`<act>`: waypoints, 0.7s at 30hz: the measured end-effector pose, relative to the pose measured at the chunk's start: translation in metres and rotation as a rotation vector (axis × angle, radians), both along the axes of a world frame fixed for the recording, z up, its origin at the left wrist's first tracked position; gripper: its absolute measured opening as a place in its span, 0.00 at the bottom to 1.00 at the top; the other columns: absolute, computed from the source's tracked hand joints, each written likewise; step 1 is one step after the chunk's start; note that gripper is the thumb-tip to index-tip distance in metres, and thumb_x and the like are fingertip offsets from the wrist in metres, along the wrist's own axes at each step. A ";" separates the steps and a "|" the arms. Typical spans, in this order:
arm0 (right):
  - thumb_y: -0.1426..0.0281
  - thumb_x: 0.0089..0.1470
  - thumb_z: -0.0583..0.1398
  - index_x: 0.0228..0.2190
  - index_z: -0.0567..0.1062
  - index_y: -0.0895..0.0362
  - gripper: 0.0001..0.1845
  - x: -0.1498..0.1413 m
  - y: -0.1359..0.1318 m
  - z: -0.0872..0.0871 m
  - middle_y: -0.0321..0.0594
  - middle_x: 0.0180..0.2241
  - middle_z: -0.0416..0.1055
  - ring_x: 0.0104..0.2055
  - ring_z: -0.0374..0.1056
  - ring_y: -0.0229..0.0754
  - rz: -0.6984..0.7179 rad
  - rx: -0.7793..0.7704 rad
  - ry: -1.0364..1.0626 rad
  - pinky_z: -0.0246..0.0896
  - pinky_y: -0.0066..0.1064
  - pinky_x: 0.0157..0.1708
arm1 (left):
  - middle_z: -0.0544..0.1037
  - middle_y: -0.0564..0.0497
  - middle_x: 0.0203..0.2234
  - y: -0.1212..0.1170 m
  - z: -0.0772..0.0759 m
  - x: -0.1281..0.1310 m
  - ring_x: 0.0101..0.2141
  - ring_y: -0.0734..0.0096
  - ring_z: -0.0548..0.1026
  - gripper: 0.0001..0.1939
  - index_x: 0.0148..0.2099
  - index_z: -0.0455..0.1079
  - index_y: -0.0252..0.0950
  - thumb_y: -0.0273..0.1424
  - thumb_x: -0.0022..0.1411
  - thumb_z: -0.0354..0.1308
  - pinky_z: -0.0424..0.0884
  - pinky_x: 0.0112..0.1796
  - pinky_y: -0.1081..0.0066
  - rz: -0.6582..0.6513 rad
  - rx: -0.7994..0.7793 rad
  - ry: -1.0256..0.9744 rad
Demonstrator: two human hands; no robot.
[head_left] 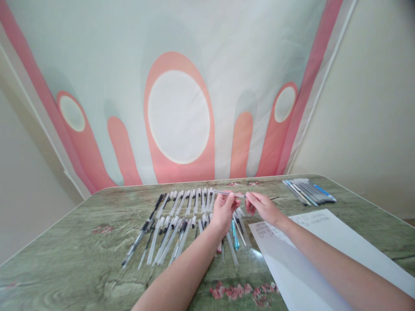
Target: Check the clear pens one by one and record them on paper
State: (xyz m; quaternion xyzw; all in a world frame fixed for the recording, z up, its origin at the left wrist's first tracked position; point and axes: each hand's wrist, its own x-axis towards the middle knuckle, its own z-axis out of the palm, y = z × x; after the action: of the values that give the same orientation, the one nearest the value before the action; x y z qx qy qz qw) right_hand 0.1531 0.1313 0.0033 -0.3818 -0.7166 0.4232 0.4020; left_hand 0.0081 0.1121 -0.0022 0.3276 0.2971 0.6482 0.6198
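Note:
Above the table my left hand [224, 211] is closed around a slim, pale, see-through pen [240, 195], which lies nearly level. Its left end sticks out past my left fingers. My right hand [263, 208] pinches the pen's right end between thumb and fingers. Beneath and to the left of my hands, clear pen barrels [166, 242] and white caps lie in two rows. A turquoise pen [234, 235] lies just below my left hand, and my left forearm hides part of the lower row.
A bundle of grey and blue pens [309, 192] lies at the back right. Under my right forearm is a white sheet of paper [311, 268] with handwriting. Dark pens [139, 239] border the rows on the left. The wood-patterned table [81, 259] meets a printed backdrop [181, 34].

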 end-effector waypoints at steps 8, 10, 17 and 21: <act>0.54 0.55 0.48 0.23 0.65 0.56 0.20 0.000 -0.001 0.001 0.34 0.22 0.63 0.25 0.63 0.36 0.014 0.031 0.026 0.60 0.27 0.23 | 0.74 0.53 0.29 0.000 0.001 -0.001 0.25 0.81 0.69 0.15 0.36 0.61 0.35 0.35 0.49 0.62 0.65 0.31 0.77 0.002 0.030 0.028; 0.54 0.55 0.47 0.22 0.65 0.57 0.21 0.002 0.002 0.004 0.35 0.21 0.64 0.24 0.63 0.36 0.047 -0.007 0.030 0.60 0.27 0.23 | 0.73 0.54 0.27 0.000 0.003 -0.001 0.25 0.81 0.69 0.15 0.36 0.62 0.35 0.35 0.49 0.62 0.64 0.30 0.78 0.002 0.039 0.027; 0.59 0.55 0.51 0.45 0.65 0.55 0.19 0.024 0.010 0.024 0.36 0.28 0.68 0.26 0.65 0.36 0.027 0.232 -0.120 0.62 0.28 0.28 | 0.70 0.52 0.25 -0.015 0.020 0.009 0.22 0.84 0.65 0.10 0.35 0.65 0.32 0.33 0.53 0.59 0.63 0.27 0.80 -0.286 -0.078 -0.056; 0.66 0.56 0.50 0.46 0.68 0.51 0.17 0.026 0.003 0.031 0.39 0.38 0.69 0.35 0.67 0.37 0.194 0.488 -0.379 0.60 0.28 0.36 | 0.68 0.53 0.21 -0.027 0.024 0.020 0.20 0.83 0.65 0.10 0.34 0.66 0.31 0.33 0.53 0.60 0.63 0.25 0.79 -0.507 -0.150 -0.002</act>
State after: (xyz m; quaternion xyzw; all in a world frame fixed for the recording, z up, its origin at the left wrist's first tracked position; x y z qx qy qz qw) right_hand 0.1796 0.1342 0.0347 -0.2759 -0.8922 0.1965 0.2988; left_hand 0.0286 0.0850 0.0213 0.3439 0.2520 0.4486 0.7855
